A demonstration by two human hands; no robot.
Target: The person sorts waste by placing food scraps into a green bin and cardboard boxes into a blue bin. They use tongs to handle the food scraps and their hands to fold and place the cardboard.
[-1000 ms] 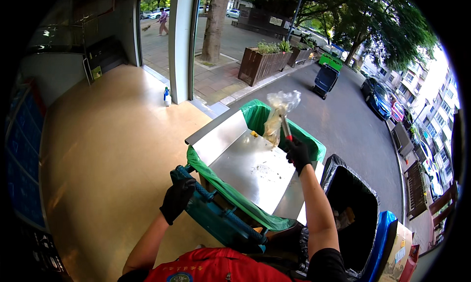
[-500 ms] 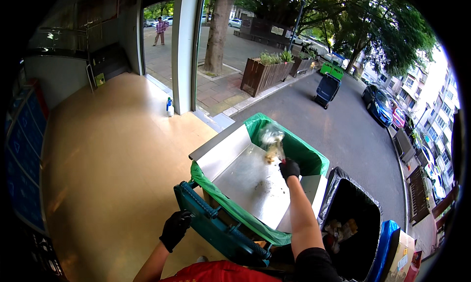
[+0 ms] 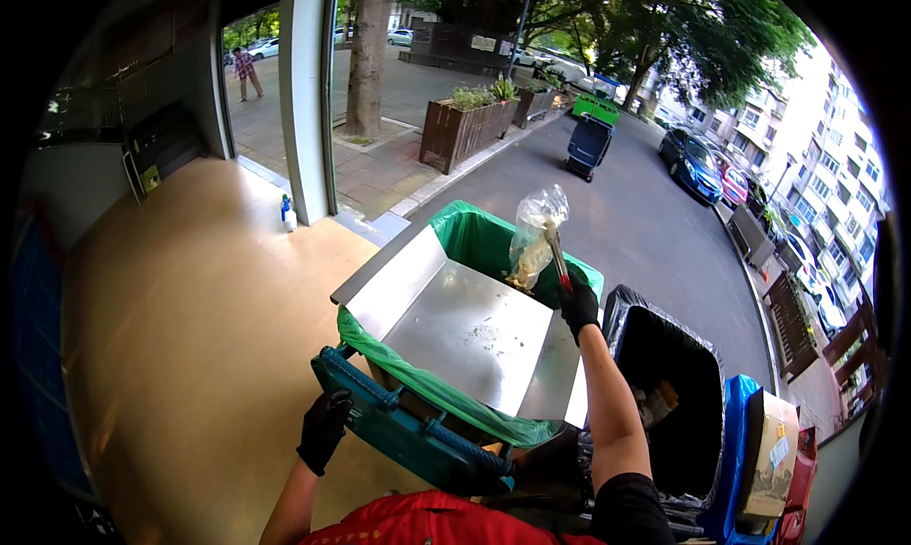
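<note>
My right hand (image 3: 579, 305), in a black glove, is closed round the red grip of metal tongs (image 3: 559, 258). Pinched at their tips, a clear plastic bag (image 3: 543, 209) with brownish scraps hangs over the far side of a bin lined with a green bag (image 3: 581, 268). A metal tray (image 3: 446, 322) with upturned sides lies across the bin's top, with dark specks on it. Beside the dark green hinged lid (image 3: 403, 434), my left hand (image 3: 325, 431), also gloved in black, has curled fingers; a small greyish bit shows at them, too small to name.
A black-lined bin (image 3: 678, 374) with rubbish inside stands to the right, beside a blue bin (image 3: 735, 450) and a cardboard box (image 3: 769, 455). A spray bottle (image 3: 288, 215) stands near the door post (image 3: 308, 99). Outside are a dark wheeled bin (image 3: 589, 147), planters and parked cars.
My right hand has lifted the bag with the tongs from above the tray to over the bin's far side. The view has shifted right; my left hand stays by the lid.
</note>
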